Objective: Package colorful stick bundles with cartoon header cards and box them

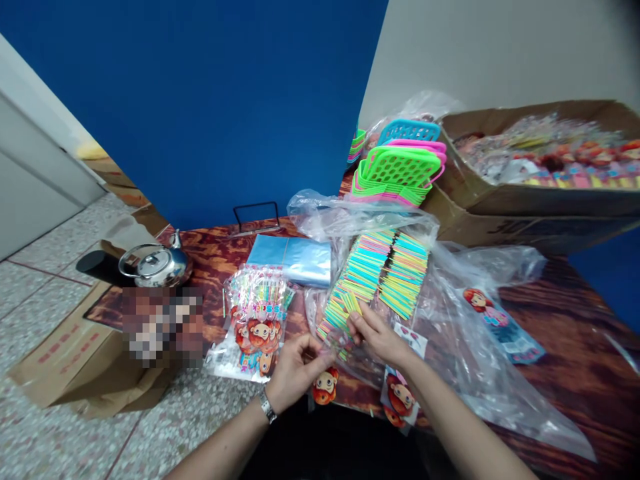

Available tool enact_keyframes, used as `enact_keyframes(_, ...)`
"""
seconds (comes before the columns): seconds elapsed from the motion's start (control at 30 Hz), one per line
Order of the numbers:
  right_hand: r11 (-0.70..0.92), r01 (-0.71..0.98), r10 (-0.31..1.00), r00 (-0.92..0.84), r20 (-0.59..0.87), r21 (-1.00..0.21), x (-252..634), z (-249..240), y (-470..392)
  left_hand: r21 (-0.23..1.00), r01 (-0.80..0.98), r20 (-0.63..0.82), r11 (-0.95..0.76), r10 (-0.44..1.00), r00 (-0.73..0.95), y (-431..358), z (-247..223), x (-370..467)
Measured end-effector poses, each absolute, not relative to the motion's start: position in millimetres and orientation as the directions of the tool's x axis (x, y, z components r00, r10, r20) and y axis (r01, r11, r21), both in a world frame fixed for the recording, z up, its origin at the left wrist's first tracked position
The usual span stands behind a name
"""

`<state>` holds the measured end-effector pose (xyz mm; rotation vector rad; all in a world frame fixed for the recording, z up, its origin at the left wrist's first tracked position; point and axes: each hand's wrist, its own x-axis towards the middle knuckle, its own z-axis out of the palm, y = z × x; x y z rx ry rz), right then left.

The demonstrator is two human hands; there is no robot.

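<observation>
Two rows of thin sticks in yellow, pink, green and blue lie on clear plastic sheeting. My right hand grips a few yellow sticks over the near end of the left row. Close beside it, my left hand pinches the edge of a clear bag printed with a cartoon girl; much of this bag is hard to make out. To its left, a pile of filled printed bags holds similar coloured sticks. Another printed bag lies under my right forearm.
Blue film packets lie behind the filled bags. Stacked plastic baskets and a cardboard box of packaged goods stand at the back right. At left are a metal teapot and a brown carton. A blue panel rises behind.
</observation>
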<state>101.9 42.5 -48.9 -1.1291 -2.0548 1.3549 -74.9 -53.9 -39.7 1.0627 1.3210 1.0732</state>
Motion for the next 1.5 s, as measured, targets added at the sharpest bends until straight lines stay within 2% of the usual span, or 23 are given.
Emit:
enact_keyframes(0.07,0.083,0.260,0.819,-0.568,-0.083,-0.962,103,-47,39,0.980,0.001,-0.197,0.197,0.980,-0.030,-52,-38,-76)
enact_keyframes(0.27,-0.017,0.124,0.837,-0.541,-0.083,-0.992,99,-34,32,0.982,0.068,-0.166,0.174,0.980,-0.107,-50,-38,-79)
enact_keyframes(0.43,0.036,-0.087,0.945,-0.320,0.063,-0.996,89,-15,32,0.978,0.147,-0.132,0.150,0.983,-0.126,-47,-48,-76)
enact_keyframes(0.57,0.069,-0.207,0.977,-0.182,0.107,-0.976,77,-2,30,0.971,0.187,-0.123,0.148,0.983,-0.137,-44,-49,-69)
enact_keyframes(0.7,0.171,-0.116,0.974,-0.130,0.186,-0.978,70,1,24,0.963,0.228,-0.110,0.141,0.983,-0.145,-41,-47,-65)
enact_keyframes(0.83,0.283,0.040,0.946,-0.175,0.273,-0.958,66,-1,18,0.956,0.272,-0.071,0.115,0.983,-0.167,-39,-48,-61)
enact_keyframes(1.03,0.361,0.149,0.919,-0.225,0.324,-0.921,61,-1,11,0.949,0.297,-0.050,0.102,0.982,-0.180,-38,-47,-61)
enact_keyframes(1.1,0.451,0.194,0.883,-0.240,0.404,-0.871,62,-1,11,0.944,0.311,-0.047,0.108,0.980,-0.196,-38,-47,-64)
enact_keyframes(1.23,0.670,0.286,0.742,-0.294,0.602,-0.686,70,-4,16,0.948,0.295,-0.054,0.122,0.972,-0.227,-39,-48,-71)
enact_keyframes(1.5,0.758,0.303,0.652,-0.383,0.654,-0.578,76,-8,19,0.948,0.300,-0.039,0.104,0.975,-0.218,-40,-48,-75)
